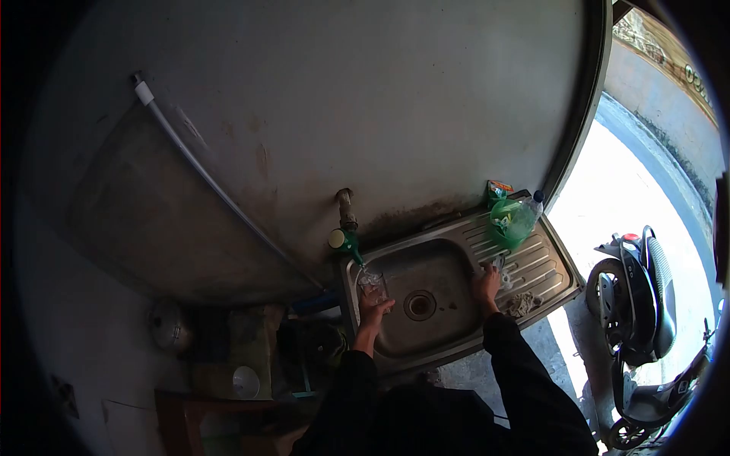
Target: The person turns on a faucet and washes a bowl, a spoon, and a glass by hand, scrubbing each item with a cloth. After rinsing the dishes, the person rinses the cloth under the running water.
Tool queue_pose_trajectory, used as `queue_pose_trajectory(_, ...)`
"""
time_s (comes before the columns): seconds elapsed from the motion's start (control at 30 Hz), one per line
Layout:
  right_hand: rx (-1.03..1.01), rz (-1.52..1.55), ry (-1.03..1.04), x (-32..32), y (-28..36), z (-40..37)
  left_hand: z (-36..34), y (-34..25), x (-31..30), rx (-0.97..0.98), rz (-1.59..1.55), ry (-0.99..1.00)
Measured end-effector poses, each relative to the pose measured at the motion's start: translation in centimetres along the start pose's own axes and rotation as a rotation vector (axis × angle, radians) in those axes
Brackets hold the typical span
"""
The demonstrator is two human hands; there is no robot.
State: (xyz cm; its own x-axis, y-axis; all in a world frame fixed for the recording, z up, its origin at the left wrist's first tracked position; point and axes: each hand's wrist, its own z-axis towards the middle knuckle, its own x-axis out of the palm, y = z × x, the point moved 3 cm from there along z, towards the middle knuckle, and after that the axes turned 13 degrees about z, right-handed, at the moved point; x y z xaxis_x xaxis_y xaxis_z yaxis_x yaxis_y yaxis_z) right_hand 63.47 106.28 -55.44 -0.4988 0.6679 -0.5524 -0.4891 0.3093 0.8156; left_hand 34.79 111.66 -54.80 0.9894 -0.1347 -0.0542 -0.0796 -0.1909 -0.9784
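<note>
My left hand [371, 305] is inside the left end of the steel sink basin [403, 346], its fingers closed round a clear drinking glass [372, 281]. The glass is right below the mouth of the green tap [346, 245]. At the right rim of the basin my right hand [487, 286] has its fingers curled, and a clear, shiny object [504, 278] shows right at the fingertips. I cannot tell whether that hand grips it. A drain [420, 305] lies between the two hands.
On the ribbed drainboard [555, 277] stand a green tub [509, 228], a clear bottle with a dark cap [537, 199], and a green-orange packet [498, 190]. A crumpled scouring pad [523, 304] lies near its front. A grey hose [205, 175] crosses the wall; motorbikes [646, 296] stand outside right.
</note>
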Motion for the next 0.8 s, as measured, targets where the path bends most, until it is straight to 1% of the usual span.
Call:
queue_pose_trajectory(0.07,0.072,-0.147,-0.051,-1.7,-1.0,0.8,-0.1,-0.5,0.0,-0.011,-0.023,-0.027)
queue_pose_trajectory(0.1,0.069,-0.135,-0.043,-1.8,-1.6,1.3,-0.1,-0.8,0.0,-0.006,0.027,-0.014)
queue_pose_trajectory(0.17,0.175,-0.21,0.01,-1.8,-3.1,2.0,-0.1,-1.8,-0.5,0.0,0.098,-0.003)
queue_pose_trajectory(0.23,0.172,-0.213,0.055,-1.6,-4.3,2.2,0.0,-3.0,-0.8,-0.136,0.522,0.032)
queue_pose_trajectory(0.27,0.157,-0.232,0.099,-1.5,-4.8,2.2,-0.6,-4.3,-0.8,-0.098,0.636,-0.016)
queue_pose_trajectory(0.3,0.137,-0.249,0.144,-1.3,-5.2,2.3,-0.3,-4.5,-1.1,-0.097,0.652,-0.021)
queue_pose_trajectory(0.37,0.124,-0.236,0.155,-1.1,-5.5,2.4,0.2,-4.0,-2.0,-0.286,0.794,0.116)
queue_pose_trajectory(0.4,0.131,-0.163,0.142,-1.0,-5.6,2.6,0.3,-4.3,-2.5,-0.158,0.989,0.06)
queue_pose_trajectory(0.43,0.137,-0.093,0.127,-1.0,-5.5,2.7,0.6,-4.2,-2.9,-0.163,0.999,0.054)
queue_pose_trajectory(0.5,0.142,-0.089,0.152,-0.7,-5.3,2.7,1.3,-3.9,-3.6,-0.267,1.156,0.157)
queue_pose_trajectory(0.53,0.16,-0.069,0.153,-0.4,-5.4,2.8,1.5,-4.1,-3.7,-0.301,1.167,0.216)
queue_pose_trajectory(0.57,0.178,-0.051,0.153,-0.2,-5.5,2.8,1.4,-4.2,-3.7,-0.302,1.173,0.214)
queue_pose_trajectory(0.63,0.149,-0.058,0.142,0.1,-5.4,2.6,0.6,-3.8,-3.3,-0.564,0.844,0.369)
queue_pose_trajectory(0.67,0.117,-0.07,0.129,0.2,-5.3,2.5,0.8,-2.4,-3.6,-0.564,0.847,0.369)
queue_pose_trajectory(0.7,0.119,-0.068,0.128,0.2,-5.4,2.6,1.2,-0.7,-3.9,-0.355,0.782,0.32)
queue_pose_trajectory(0.73,0.113,-0.059,0.119,0.2,-5.3,2.5,0.9,-1.0,-3.4,-0.149,0.712,0.269)
queue_pose_trajectory(0.77,0.105,-0.049,0.111,0.1,-5.1,2.6,0.6,-0.7,-2.9,-0.148,0.712,0.269)
queue_pose_trajectory(0.8,0.103,-0.05,0.111,0.1,-5.0,2.5,0.2,-0.4,-2.4,-0.131,0.612,0.194)
